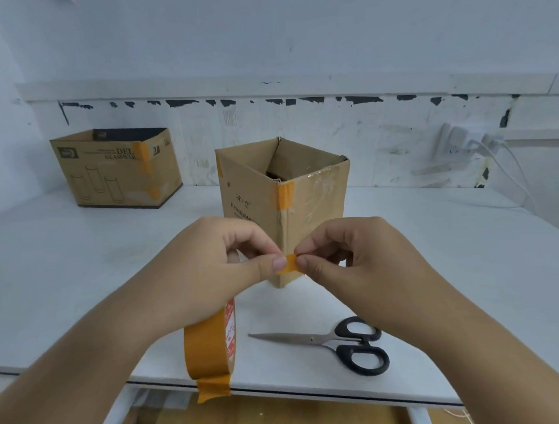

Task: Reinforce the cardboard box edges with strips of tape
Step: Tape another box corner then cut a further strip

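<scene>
An open-topped cardboard box [254, 187] stands upright at the table's middle, one corner toward me, with an orange tape patch [285, 196] near the top of that corner. In front of the corner's lower part, my left hand [222, 262] and my right hand [357, 253] pinch the two ends of a short orange tape strip [291, 265]. The orange tape roll [210, 346] hangs around my left wrist, a loose tape end dangling below it.
Black-handled scissors [344, 342] lie shut on the white table [82, 268] to the right of the roll, near the front edge. A second, wider cardboard box [116, 169] with orange tape stands at the back left by the wall. Cables hang at the far right.
</scene>
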A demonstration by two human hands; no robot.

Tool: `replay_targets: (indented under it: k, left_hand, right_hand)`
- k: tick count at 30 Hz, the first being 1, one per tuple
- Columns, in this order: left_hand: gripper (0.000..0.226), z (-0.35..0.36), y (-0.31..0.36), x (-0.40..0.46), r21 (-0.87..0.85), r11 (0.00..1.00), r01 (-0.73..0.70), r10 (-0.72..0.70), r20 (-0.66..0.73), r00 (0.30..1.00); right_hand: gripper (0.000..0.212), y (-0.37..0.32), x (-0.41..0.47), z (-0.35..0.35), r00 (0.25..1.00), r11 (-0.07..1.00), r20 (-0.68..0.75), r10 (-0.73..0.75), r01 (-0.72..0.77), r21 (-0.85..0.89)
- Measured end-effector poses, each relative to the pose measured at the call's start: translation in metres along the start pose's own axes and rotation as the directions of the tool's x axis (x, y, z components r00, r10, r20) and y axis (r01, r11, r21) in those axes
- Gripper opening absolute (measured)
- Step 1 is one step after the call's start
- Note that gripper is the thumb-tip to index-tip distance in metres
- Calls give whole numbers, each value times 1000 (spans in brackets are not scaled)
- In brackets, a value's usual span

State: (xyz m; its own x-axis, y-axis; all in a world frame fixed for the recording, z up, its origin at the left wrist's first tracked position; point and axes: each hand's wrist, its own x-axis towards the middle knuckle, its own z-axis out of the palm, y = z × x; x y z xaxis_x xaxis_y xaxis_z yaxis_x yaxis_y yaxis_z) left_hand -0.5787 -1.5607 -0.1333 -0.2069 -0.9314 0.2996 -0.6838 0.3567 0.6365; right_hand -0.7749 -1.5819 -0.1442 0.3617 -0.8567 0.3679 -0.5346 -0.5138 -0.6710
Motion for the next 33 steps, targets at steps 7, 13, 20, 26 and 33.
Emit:
replay_targets:
  k: [7, 13, 20, 26, 33]
  left_hand:
    - [8, -3, -11, 25, 130, 992, -8, 2, 48, 999]
    - [8, -5, -26, 40, 245, 966, -81, 98, -59, 993]
    - [10, -5, -34, 49, 391, 895, -212, 298, -173, 939]
    - [11, -8, -39, 59, 349, 907, -236, 278, -77, 957]
    - [13, 0, -50, 62, 260, 945, -198, 221, -62, 973]
  right_hand:
    - [6, 5, 22, 3, 997, 995, -16, 79, -80, -53]
    - [4, 9, 39, 2, 994, 956, -54, -93, 74, -283]
    - [3, 15, 48, 7, 955, 918, -175, -240, 164, -361]
    - [5, 18, 59, 7, 979, 918, -67, -191, 154, -364]
    - [7, 26, 62, 8, 976, 905, -62, -209, 169, -391]
